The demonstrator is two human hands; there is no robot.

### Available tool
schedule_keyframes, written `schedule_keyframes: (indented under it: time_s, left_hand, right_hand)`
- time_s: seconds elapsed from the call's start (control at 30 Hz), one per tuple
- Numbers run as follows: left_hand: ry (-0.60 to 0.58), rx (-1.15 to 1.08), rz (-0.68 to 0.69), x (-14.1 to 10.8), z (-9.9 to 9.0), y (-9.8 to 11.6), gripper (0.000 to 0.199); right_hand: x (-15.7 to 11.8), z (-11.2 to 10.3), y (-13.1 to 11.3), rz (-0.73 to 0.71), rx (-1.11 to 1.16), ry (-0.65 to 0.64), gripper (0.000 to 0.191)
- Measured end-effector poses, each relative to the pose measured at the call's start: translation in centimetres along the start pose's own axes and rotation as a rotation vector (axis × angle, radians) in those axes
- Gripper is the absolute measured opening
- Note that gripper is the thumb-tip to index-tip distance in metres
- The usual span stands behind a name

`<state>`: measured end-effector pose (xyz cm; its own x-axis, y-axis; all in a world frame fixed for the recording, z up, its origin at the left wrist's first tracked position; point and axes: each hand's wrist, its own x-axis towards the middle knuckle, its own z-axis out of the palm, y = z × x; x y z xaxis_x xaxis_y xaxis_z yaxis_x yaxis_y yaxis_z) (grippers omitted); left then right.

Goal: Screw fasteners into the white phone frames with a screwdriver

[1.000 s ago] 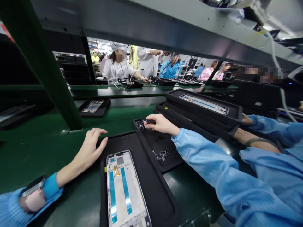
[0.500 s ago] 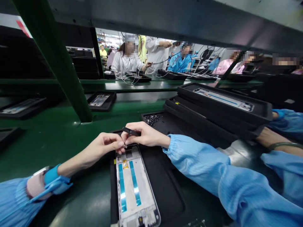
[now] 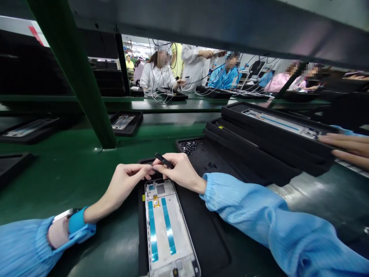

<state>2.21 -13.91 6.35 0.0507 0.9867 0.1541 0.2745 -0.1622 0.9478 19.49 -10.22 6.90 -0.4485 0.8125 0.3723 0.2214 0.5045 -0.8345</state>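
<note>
Here, frame (image 3: 165, 227) nearside of left hand (image 3: 127, 181), pinched, contents unclear; right hand (image 3: 183, 169) grips tool (image 3: 163, 160).

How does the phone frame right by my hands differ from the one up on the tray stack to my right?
The near frame shows two long blue strips; the far frame shows one. The near frame points away from you, while the far frame lies slanted sideways. The near frame sits in a low tray, the far frame atop the stack. Both are pale and in black trays.
</note>
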Motion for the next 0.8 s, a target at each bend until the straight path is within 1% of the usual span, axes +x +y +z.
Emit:
schedule_keyframes:
  time_s: [0.13, 0.2, 0.27, 0.33, 0.43, 0.57, 0.7, 0.8]
  left_hand:
    - [-0.010, 0.055, 0.022, -0.1, 0.2, 0.2, 0.027]
    - [-0.011, 0.145, 0.057, -0.3, 0.1, 0.2, 0.028]
    - [-0.006, 0.259, 0.123, -0.4, 0.1, 0.3, 0.027]
    - [0.001, 0.365, 0.212, -0.5, 0.0, 0.5, 0.025]
    - [0.011, 0.465, 0.330, -0.5, 0.2, 0.5, 0.023]
    - [-0.003, 0.511, 0.383, -0.2, 0.0, -0.6, 0.022]
    - [-0.086, 0.557, 0.422, -0.6, -1.4, -2.2, 0.021]
    - [-0.122, 0.618, 0.459, -1.6, -2.0, -2.4, 0.025]
  right_hand:
    - [-0.1, 0.2, 0.3, -0.130, -0.139, 0.049, 0.011]
    - [-0.2, 0.2, 0.6, -0.194, -0.164, 0.055, 0.009]
    - [-0.2, 0.3, 0.7, -0.220, -0.162, 0.054, 0.010]
    - [-0.2, 0.4, 0.7, -0.204, -0.155, 0.043, 0.011]
    - [-0.2, 0.4, 0.5, -0.127, -0.122, -0.004, 0.011]
    - [0.0, 0.2, 0.6, -0.057, -0.109, -0.060, 0.012]
    - [-0.1, -0.1, 0.6, -0.093, -0.207, -0.150, 0.009]
    - [-0.2, -0.3, 0.5, -0.143, -0.305, -0.236, 0.007]
